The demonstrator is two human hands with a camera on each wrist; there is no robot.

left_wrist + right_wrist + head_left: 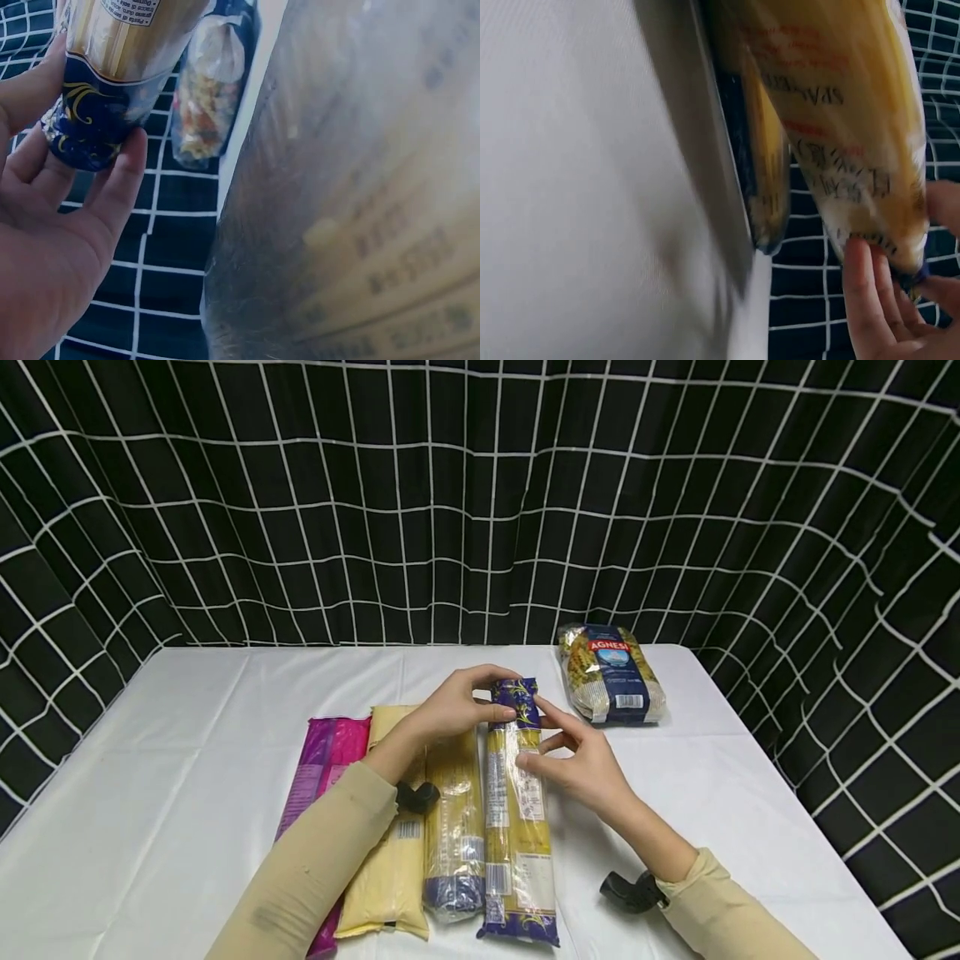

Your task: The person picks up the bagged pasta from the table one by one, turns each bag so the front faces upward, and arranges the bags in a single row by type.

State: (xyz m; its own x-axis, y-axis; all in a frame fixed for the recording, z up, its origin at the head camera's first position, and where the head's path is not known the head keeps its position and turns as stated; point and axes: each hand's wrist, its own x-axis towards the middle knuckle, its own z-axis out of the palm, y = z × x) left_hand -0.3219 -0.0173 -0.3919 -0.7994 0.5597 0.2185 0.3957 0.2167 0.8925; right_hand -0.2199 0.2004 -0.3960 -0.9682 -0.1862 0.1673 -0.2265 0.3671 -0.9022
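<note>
A long packet of spaghetti [517, 827] with dark blue ends lies lengthwise in front of me in the head view. My left hand [453, 702] grips its far blue end, thumb on top and fingers around the far edge. At the packet's right side my right hand [585, 768] holds it, with the thumb on the upper face and fingers along the edge. Printed lettering shows on the spaghetti packet [855, 150] in the right wrist view. Just left of it lies another clear pasta packet [453, 818] with a blue end.
Further left are a pale yellow packet [390, 868] and a magenta packet [307, 785], partly covered by my left sleeve. A bag of spiral pasta [611, 672] lies at the back right of the white table [150, 793]. Black grid-patterned curtain [450, 527] surrounds the table.
</note>
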